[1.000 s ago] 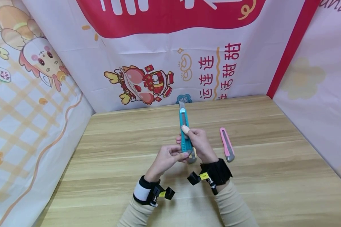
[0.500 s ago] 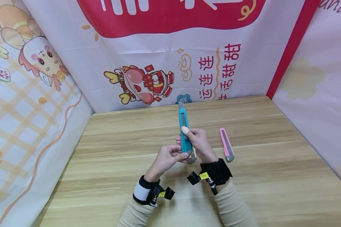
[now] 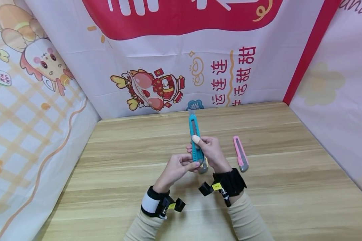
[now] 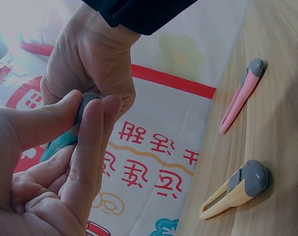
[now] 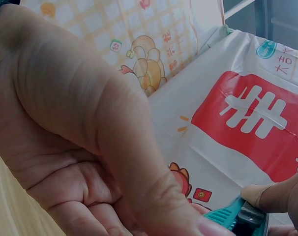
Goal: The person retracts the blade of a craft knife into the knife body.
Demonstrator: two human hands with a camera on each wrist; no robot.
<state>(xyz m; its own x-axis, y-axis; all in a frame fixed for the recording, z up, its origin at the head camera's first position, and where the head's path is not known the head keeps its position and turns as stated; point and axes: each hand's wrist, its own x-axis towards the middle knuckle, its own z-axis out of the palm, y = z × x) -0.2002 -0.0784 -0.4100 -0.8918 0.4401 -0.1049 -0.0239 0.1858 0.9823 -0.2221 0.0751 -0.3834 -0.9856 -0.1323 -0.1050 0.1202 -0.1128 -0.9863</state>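
Note:
Both hands hold a teal utility knife (image 3: pixel 193 125) above the table, its blade (image 3: pixel 192 111) showing out of the far end. My left hand (image 3: pixel 176 169) pinches the grey butt end between thumb and fingers, clearest in the left wrist view. My right hand (image 3: pixel 213 152) grips the middle of the body, thumb laid on its upper face. In the right wrist view the right thumb (image 5: pixel 274 196) lies at the dark slider (image 5: pixel 250 214). A yellow utility knife (image 4: pixel 232 194) lies on the table, mostly hidden under the hands in the head view.
A pink utility knife (image 3: pixel 240 154) lies to the right of the right hand on the wooden table (image 3: pixel 123 140). A printed cloth (image 3: pixel 157 50) hangs behind the table's far edge, with more cloth at both sides. Each wrist wears a strap with a small camera.
The teal knife's far end has tipped slightly to the left, and its blade shows fainter. The hands have stayed almost in place, and the pink knife has not moved.

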